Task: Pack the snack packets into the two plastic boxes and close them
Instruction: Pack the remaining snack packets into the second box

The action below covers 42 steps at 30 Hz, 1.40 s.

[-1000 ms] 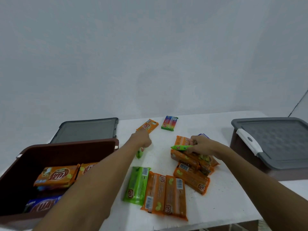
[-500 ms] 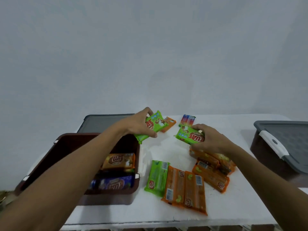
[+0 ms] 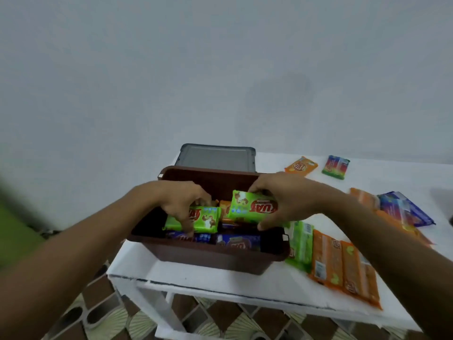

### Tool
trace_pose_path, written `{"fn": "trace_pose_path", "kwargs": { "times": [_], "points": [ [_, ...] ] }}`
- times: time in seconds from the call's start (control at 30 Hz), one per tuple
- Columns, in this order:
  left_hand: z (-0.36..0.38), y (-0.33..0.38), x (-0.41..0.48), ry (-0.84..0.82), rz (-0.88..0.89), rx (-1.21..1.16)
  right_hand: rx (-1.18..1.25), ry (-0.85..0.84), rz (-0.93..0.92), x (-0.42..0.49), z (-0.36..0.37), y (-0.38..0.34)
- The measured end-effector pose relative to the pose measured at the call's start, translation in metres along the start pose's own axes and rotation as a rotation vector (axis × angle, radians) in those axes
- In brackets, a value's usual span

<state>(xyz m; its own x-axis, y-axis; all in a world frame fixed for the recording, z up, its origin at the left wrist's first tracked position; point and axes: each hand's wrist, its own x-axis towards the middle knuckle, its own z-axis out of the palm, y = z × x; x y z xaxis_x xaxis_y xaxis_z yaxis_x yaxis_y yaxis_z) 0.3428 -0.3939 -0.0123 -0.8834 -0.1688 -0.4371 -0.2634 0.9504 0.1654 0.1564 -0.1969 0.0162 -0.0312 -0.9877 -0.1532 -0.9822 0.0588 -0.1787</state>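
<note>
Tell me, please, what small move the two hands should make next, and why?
Probably lower both green packets and let go. The left hand presses its green packet onto the blue ones inside the brown box; the right hand holds another green packet just above the box.

The only lettering clear enough to make out is the red oval logo, whose white letters appear upside down as roughly "TUAT" on the green packet [image 3: 252, 206] over the brown box [image 3: 208, 257]. The same logo shows on a second green packet [image 3: 196, 219] lower in the box, part covered by fingers, on a blue packet [image 3: 239, 244] inside along the near wall, and on the orange packet [image 3: 301, 166] by the table's [image 3: 220, 278] far edge, too blurred to spell. Barcodes on the long orange packets [image 3: 343, 271] near the front edge cannot be read.
</note>
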Motion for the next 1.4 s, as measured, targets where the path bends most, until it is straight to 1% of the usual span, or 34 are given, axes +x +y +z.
{"fn": "trace_pose_path", "kwargs": {
  "times": [0.1, 0.2, 0.27, 0.33, 0.4, 0.47, 0.57, 0.63, 0.7, 0.73, 0.8, 0.83, 0.87, 0.93, 1.03, 1.1, 1.23, 1.27, 1.33, 1.4],
  "points": [
    [0.024, -0.008, 0.007, -0.098, -0.016, 0.111, -0.229, -0.162, -0.035, 0.026, 0.027, -0.020],
    [0.040, -0.012, 0.011, -0.162, -0.026, 0.188, -0.298, -0.242, -0.010, 0.038, 0.052, -0.035],
    [0.044, -0.016, 0.010, -0.168, -0.020, 0.149, -0.313, -0.241, 0.010, 0.041, 0.065, -0.039],
    [0.045, -0.021, 0.009, -0.130, 0.029, 0.075, -0.312, -0.238, 0.018, 0.041, 0.068, -0.038],
    [0.047, -0.024, 0.008, -0.096, 0.063, 0.000, -0.284, -0.271, 0.022, 0.042, 0.069, -0.036],
    [0.049, -0.024, 0.008, -0.082, 0.069, -0.012, -0.269, -0.275, 0.037, 0.041, 0.070, -0.038],
    [0.053, -0.024, 0.010, -0.044, 0.058, -0.031, -0.253, -0.195, 0.065, 0.039, 0.073, -0.038],
    [0.051, -0.024, 0.010, 0.036, 0.040, -0.003, -0.173, -0.080, 0.078, 0.038, 0.070, -0.038],
    [0.044, -0.023, 0.009, 0.168, 0.027, 0.043, -0.017, 0.096, 0.081, 0.035, 0.064, -0.039],
    [0.039, -0.020, 0.009, 0.231, 0.040, 0.051, 0.052, 0.214, 0.082, 0.031, 0.061, -0.037],
    [0.027, -0.010, 0.011, 0.343, 0.079, 0.072, 0.122, 0.469, 0.085, 0.021, 0.055, -0.032],
    [0.021, -0.003, 0.013, 0.399, 0.095, 0.082, 0.138, 0.570, 0.092, 0.014, 0.053, -0.025],
    [0.014, 0.004, 0.016, 0.460, 0.113, 0.085, 0.163, 0.646, 0.105, 0.007, 0.051, -0.017],
    [0.000, 0.021, 0.025, 0.562, 0.151, 0.049, 0.213, 0.739, 0.146, -0.009, 0.048, 0.005],
    [-0.018, 0.056, 0.051, 0.648, 0.226, -0.025, 0.232, 0.785, 0.260, -0.045, 0.048, 0.049],
    [-0.027, 0.079, 0.073, 0.661, 0.273, -0.043, 0.246, 0.756, 0.333, -0.068, 0.051, 0.074],
    [-0.039, 0.135, 0.124, 0.554, 0.317, -0.030, 0.280, 0.615, 0.522, -0.120, 0.062, 0.135],
    [-0.041, 0.144, 0.133, 0.529, 0.316, -0.026, 0.282, 0.608, 0.556, -0.128, 0.064, 0.149],
    [-0.044, 0.170, 0.159, 0.483, 0.304, -0.024, 0.292, 0.655, 0.630, -0.151, 0.068, 0.186],
    [-0.047, 0.193, 0.179, 0.452, 0.288, -0.049, 0.355, 0.666, 0.743, -0.169, 0.073, 0.219]
  ]
}}
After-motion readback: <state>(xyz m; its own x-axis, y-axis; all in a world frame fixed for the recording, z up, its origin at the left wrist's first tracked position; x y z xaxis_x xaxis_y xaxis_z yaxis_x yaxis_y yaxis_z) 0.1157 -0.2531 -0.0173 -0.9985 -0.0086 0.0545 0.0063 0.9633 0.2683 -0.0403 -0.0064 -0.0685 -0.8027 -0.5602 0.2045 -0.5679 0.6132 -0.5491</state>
